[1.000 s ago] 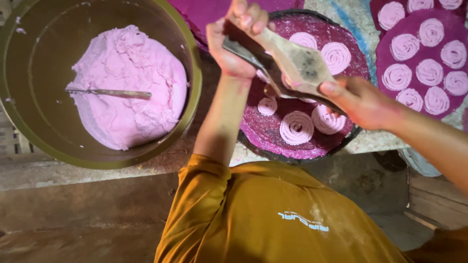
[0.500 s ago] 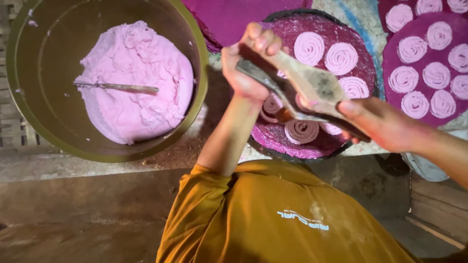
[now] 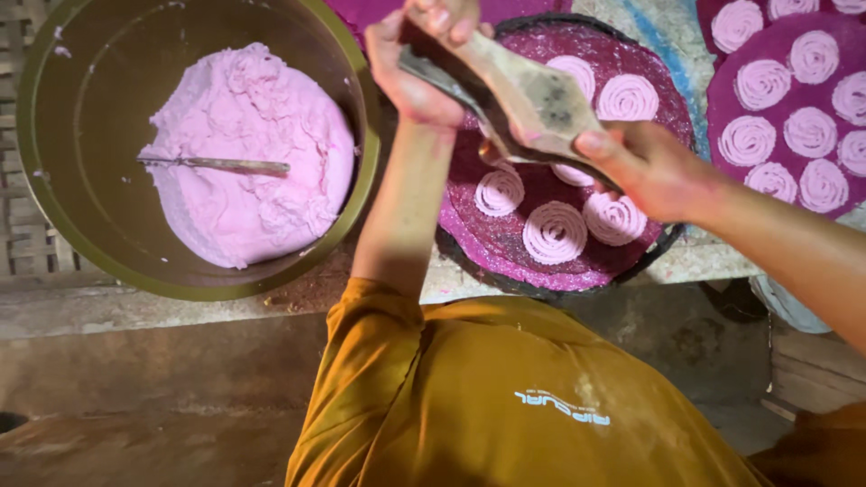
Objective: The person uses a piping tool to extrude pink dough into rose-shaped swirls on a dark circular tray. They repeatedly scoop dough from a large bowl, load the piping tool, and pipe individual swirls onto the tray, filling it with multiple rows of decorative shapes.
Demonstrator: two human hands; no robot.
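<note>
The person is holding a wooden press (image 3: 532, 99) over the round purple mat (image 3: 541, 261), the left hand (image 3: 419, 68) in a closed grip on its top end and the right hand (image 3: 649, 167) wrapped shut around its lower handle. Six pink dough spirals (image 3: 555, 232) are lying on this mat with room remaining. The neighbouring mat (image 3: 722, 99) is sitting nearly full, and much pink dough (image 3: 244, 171) is waiting in the large bowl (image 3: 54, 216).

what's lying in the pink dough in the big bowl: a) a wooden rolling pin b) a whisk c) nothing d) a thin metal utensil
d, a thin metal utensil lies flat across the top of the pink dough inside the big bowl, with neither hand touching it; both hands are over at the round tray of spirals.
</note>
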